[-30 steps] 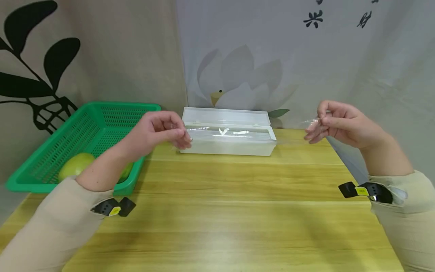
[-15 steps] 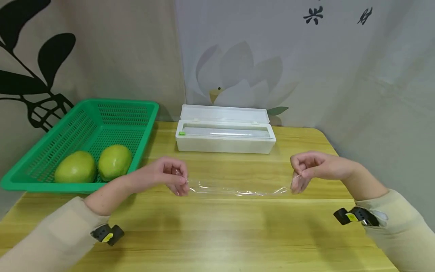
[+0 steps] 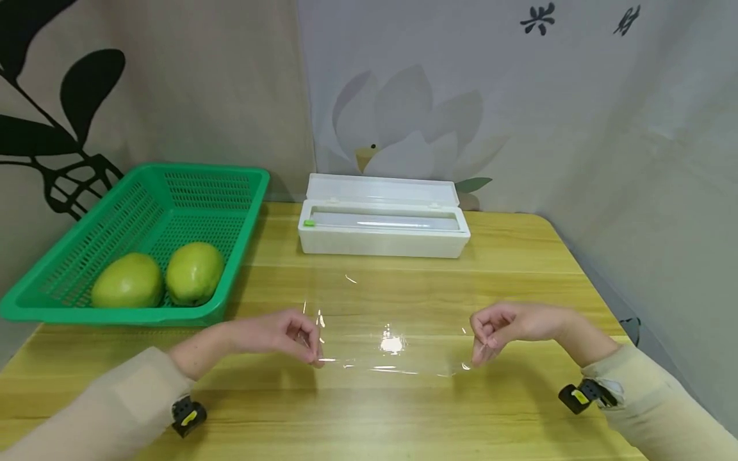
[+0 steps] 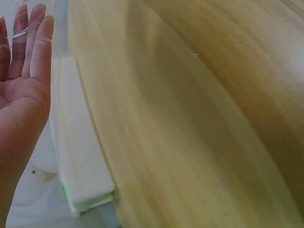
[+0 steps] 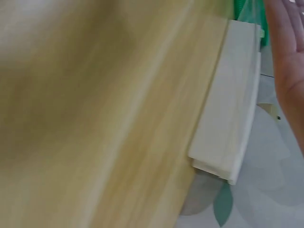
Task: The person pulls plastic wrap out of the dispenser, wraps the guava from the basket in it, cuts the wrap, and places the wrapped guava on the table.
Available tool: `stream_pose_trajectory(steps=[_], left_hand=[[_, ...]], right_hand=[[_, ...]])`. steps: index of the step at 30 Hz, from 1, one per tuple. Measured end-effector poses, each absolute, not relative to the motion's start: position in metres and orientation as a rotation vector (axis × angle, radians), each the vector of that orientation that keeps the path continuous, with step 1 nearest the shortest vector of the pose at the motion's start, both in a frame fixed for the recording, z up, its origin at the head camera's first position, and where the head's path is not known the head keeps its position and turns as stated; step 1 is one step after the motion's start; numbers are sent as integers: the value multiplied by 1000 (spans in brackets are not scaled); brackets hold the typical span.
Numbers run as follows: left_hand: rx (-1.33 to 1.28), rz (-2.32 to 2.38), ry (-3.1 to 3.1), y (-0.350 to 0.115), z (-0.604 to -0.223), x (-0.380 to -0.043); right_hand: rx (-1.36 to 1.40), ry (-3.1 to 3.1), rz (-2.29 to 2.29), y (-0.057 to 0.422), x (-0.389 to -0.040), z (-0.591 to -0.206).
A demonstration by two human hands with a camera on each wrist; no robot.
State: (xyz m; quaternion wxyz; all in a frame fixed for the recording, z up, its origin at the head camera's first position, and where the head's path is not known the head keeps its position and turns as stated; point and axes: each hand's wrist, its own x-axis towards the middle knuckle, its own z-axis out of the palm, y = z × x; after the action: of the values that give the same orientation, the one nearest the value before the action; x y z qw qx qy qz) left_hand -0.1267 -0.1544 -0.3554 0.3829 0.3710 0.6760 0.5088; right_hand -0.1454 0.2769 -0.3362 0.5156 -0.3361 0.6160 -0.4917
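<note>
A clear sheet of plastic wrap (image 3: pixel 392 342) is stretched between my two hands over the middle of the wooden table, bright glints along its front edge. My left hand (image 3: pixel 285 336) pinches its left front corner between thumb and fingers. The right front corner is pinched by my right hand (image 3: pixel 507 330). Behind the sheet stands a white wrap dispenser box (image 3: pixel 383 244), its lid raised, with a roll inside and a small green slider (image 3: pixel 309 223) at the left. In the left wrist view, film crosses the fingers of my left hand (image 4: pixel 26 71).
At the left, a green plastic basket (image 3: pixel 245 240) holds two yellow-green round fruits (image 3: pixel 128 282), (image 3: pixel 195 273). The wooden table (image 3: pixel 369 422) extends in front of the hands. A curtain (image 3: pixel 403 38) with printed leaves and a lotus hangs behind the table.
Both hands have come down and toward me from beside the box, drawing the plastic wrap away from it. The sheet now lies spread lower, over the table's middle. Box and basket stay put.
</note>
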Motion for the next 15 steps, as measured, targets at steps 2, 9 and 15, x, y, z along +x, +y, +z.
stream_pose_trajectory(steps=[2, 9, 15], left_hand=[[897, 1273, 1746, -155, -360, -127], [761, 1180, 1843, -151, -372, -125], [782, 1164, 1844, -147, -379, -122]], right_hand=[[-797, 1487, -1170, 276, -144, -342], [-851, 1585, -1088, 268, -137, -358], [-910, 1731, -993, 257, -132, -368]])
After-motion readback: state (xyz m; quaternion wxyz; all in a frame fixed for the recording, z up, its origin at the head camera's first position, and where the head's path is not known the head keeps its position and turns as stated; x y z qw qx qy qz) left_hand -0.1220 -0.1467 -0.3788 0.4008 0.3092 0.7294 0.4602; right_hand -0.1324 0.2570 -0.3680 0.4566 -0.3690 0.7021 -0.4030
